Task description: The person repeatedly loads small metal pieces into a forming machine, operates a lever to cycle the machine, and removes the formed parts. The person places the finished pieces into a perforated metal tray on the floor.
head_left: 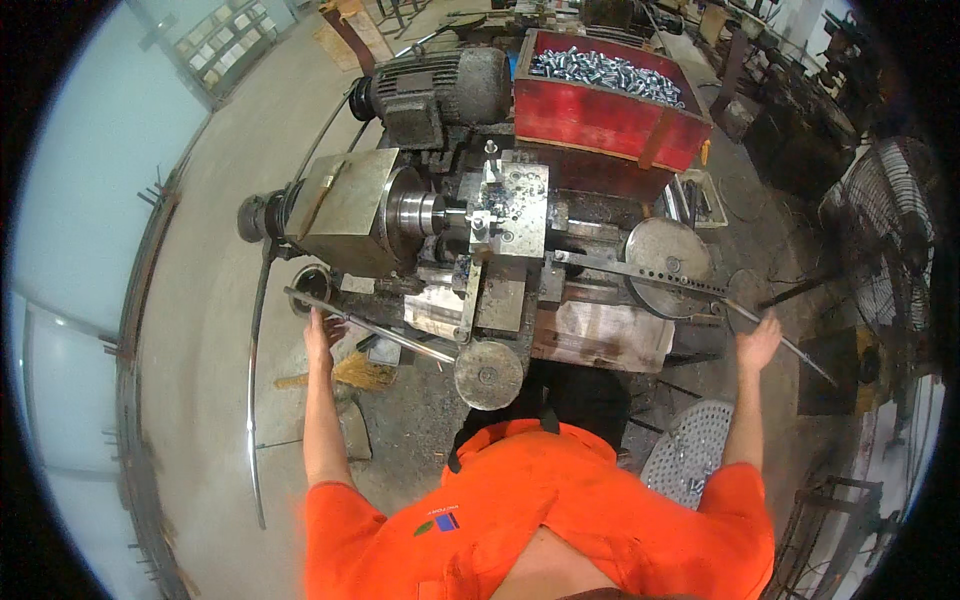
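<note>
Before me stands a small lathe with a round metal chuck (411,215) and a drilled steel tool block (522,208). A long lever rod (395,338) slants from a round disc (488,375) toward my left hand (322,338). That hand is at the rod's outer end, thumb touching it and fingers loosely apart, not wrapped round it. On the other side, my right hand (757,345) is closed round a thin rod handle (805,362). This handle extends from a flat bar with holes (640,269), which passes over a larger disc (668,255). Any workpiece in the chuck is too small to make out.
Behind the lathe are a greasy motor (440,90) and a red box (600,115) heaped with small metal parts (605,75). A fan (885,215) stands at right. A broom (362,371) and a perforated round plate (690,450) lie low beside me.
</note>
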{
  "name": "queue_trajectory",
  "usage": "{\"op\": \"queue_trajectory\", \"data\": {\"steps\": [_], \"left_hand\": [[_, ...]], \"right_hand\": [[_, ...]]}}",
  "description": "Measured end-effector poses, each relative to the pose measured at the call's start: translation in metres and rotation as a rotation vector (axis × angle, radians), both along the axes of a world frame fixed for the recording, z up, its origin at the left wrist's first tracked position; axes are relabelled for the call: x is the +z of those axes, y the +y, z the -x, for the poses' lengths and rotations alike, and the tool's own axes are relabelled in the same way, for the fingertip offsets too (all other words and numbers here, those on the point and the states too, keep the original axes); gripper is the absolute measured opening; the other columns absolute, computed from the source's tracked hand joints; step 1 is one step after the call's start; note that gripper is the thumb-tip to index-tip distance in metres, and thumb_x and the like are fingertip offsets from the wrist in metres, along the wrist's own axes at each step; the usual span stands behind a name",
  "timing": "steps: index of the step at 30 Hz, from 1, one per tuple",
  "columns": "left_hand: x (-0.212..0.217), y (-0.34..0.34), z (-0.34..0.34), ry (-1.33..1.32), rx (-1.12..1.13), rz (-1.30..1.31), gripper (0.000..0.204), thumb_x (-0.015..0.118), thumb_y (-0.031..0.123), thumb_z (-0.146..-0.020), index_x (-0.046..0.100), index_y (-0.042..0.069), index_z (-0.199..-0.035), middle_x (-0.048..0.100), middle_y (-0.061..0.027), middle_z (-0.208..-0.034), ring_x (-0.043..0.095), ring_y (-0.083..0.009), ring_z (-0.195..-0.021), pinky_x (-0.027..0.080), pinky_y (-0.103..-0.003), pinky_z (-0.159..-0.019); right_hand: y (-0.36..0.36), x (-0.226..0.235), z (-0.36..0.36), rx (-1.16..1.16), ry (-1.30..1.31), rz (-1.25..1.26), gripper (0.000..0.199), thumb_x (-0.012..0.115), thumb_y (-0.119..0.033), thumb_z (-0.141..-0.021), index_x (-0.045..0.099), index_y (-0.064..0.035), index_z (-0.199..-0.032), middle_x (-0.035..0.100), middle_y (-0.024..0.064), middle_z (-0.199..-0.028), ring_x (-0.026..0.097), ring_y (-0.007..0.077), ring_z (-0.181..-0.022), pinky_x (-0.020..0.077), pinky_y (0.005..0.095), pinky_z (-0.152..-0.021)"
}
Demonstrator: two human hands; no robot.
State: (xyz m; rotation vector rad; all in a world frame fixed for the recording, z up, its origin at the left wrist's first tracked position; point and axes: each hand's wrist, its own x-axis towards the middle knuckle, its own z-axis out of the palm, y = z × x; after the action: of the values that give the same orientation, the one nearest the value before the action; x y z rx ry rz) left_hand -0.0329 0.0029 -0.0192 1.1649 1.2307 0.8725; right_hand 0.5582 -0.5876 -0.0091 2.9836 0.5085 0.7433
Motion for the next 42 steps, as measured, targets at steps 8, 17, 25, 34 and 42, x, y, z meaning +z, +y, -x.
{"op": "queue_trajectory", "data": {"steps": [8,17,25,34,42], "left_hand": [[-0.090,-0.007,0.011,1.362,-0.660,-0.609,0.058,0.053,0.057,-0.080,0.059,0.003,-0.102,0.064,-0.0195,-0.091,0.063,-0.0339,-0.081,0.049,-0.043,-0.071],[-0.125,-0.038,-0.006,1.330,-0.620,-0.384,0.049,0.055,0.044,-0.082,0.049,0.002,-0.107,0.063,-0.0209,-0.095,0.062,-0.0366,-0.086,0.049,-0.047,-0.072],[-0.094,-0.059,0.010,1.299,-0.564,-0.405,0.051,0.053,0.048,-0.082,0.052,0.005,-0.110,0.064,-0.0202,-0.093,0.062,-0.0361,-0.088,0.049,-0.044,-0.073],[0.120,-0.017,0.102,0.890,0.091,-0.670,0.031,0.054,0.032,-0.087,0.063,0.009,-0.104,0.063,-0.0148,-0.072,0.062,-0.0293,-0.066,0.047,-0.039,-0.059],[0.095,-0.090,0.153,1.316,0.245,-0.353,0.059,0.052,0.058,-0.080,0.065,0.001,-0.089,0.064,-0.0195,-0.078,0.061,-0.0394,-0.079,0.046,-0.047,-0.071]], "right_hand": [[0.029,-0.033,0.173,0.187,0.666,-0.270,0.056,0.062,-0.012,-0.057,0.058,-0.0016,-0.111,0.056,0.0220,-0.113,0.058,0.0352,-0.099,0.0457,0.0393,-0.087],[0.053,-0.007,0.173,0.415,0.690,-0.357,0.033,0.063,-0.013,-0.058,0.067,-0.0034,-0.090,0.065,0.0182,-0.088,0.062,0.0331,-0.085,0.0496,0.0379,-0.078],[0.228,0.153,0.145,0.810,0.463,-0.336,0.038,0.061,-0.006,-0.058,0.064,-0.0017,-0.095,0.063,0.0185,-0.084,0.061,0.0350,-0.081,0.0485,0.0372,-0.073],[0.463,0.154,0.216,1.264,0.352,0.118,0.028,0.062,-0.024,-0.055,0.069,-0.0043,-0.074,0.062,0.0140,-0.084,0.056,0.0334,-0.086,0.0455,0.0381,-0.079],[0.479,0.165,0.239,1.289,0.526,0.153,0.029,0.063,-0.020,-0.055,0.069,-0.0028,-0.078,0.066,0.0177,-0.080,0.064,0.0329,-0.080,0.0504,0.0375,-0.078]]}}
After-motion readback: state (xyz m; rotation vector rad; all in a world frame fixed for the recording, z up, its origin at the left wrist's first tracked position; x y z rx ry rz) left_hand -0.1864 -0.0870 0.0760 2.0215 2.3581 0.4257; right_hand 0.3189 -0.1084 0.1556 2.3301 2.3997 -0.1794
